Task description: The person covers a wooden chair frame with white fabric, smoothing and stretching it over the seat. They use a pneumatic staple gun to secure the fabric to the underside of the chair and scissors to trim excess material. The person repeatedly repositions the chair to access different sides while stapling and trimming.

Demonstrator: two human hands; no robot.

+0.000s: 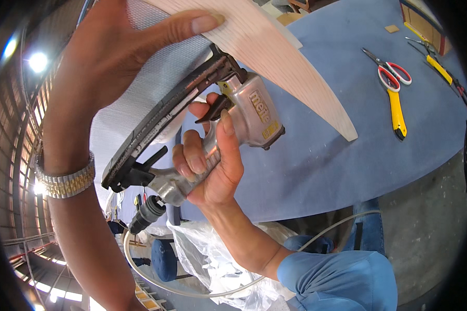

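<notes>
My left hand (122,54) grips a pale, curved wooden piece (290,67) that tapers to a point. Its thumb lies along the wood's edge, and the other fingers are hidden. Light grey mesh fabric (145,98) spreads from the wood, behind the tool. In my right hand (215,166) is a silver pneumatic stapler (251,106) with a long black magazine. Fingers wrap its handle, and one is close to the black trigger. The stapler's nose is up against or very near the wood's lower edge; contact cannot be made out.
A blue-grey covered table (316,171) carries red-and-white-handled scissors (392,72), a yellow utility knife (396,114) and yellow-handled pliers (441,70) on the right. A pale air hose (207,295) loops below my right arm. Clear plastic sheeting (213,259) lies beneath the table edge.
</notes>
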